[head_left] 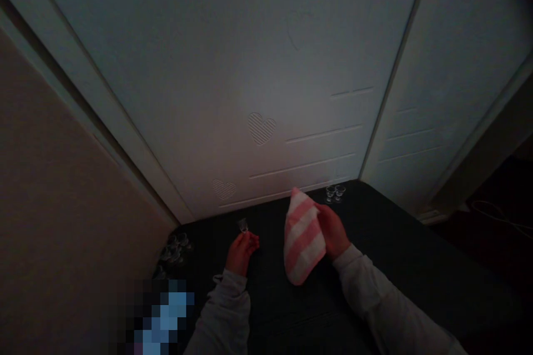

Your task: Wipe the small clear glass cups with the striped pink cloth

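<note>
My left hand point(241, 249) is closed on a small clear stemmed glass point(243, 226), whose bowl shows above the fingers. To the right, my right hand point(333, 230) grips a pink-and-white striped cloth point(303, 238) that hangs down over the dark tabletop. The cloth and the glass are apart. Several similar small glasses point(177, 247) are grouped at the table's left edge. At the back, right of the cloth, stand two more small glasses point(335, 193).
The dark table point(275, 310) reaches back to white panels point(258, 66) with engraved hearts and lines. A plain wall point(62, 188) borders it on the left. A blurred, pixelated bright blue patch point(164, 319) lies at lower left. A pale cable point(495, 213) shows at far right.
</note>
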Motion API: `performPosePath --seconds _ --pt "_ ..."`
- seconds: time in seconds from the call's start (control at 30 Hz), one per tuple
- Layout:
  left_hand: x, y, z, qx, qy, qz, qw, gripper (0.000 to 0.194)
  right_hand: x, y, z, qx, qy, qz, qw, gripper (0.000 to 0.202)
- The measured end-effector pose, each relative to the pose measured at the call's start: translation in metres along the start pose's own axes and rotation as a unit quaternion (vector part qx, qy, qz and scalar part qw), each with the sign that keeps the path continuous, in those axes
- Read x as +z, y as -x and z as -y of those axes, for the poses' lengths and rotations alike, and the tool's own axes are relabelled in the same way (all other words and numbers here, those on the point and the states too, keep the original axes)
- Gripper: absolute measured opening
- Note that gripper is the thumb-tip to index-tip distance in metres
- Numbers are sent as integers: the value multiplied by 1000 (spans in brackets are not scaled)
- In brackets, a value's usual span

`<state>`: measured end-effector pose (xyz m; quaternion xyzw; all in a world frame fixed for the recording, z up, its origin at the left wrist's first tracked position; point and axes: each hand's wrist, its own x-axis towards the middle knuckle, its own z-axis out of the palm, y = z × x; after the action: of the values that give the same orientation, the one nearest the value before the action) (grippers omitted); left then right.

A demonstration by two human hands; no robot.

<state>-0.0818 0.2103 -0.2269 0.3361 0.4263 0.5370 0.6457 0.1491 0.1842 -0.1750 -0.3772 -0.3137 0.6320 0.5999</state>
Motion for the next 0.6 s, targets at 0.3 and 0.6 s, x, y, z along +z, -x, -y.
performPosePath --seconds 0.3,0.6 --pt "-3 -1 8 39 -66 8 997 31 26 7 -37 92 -229 39 968 30" --pt "9 17 4 152 -347 122 917 23 47 12 -77 142 -159 111 971 18"
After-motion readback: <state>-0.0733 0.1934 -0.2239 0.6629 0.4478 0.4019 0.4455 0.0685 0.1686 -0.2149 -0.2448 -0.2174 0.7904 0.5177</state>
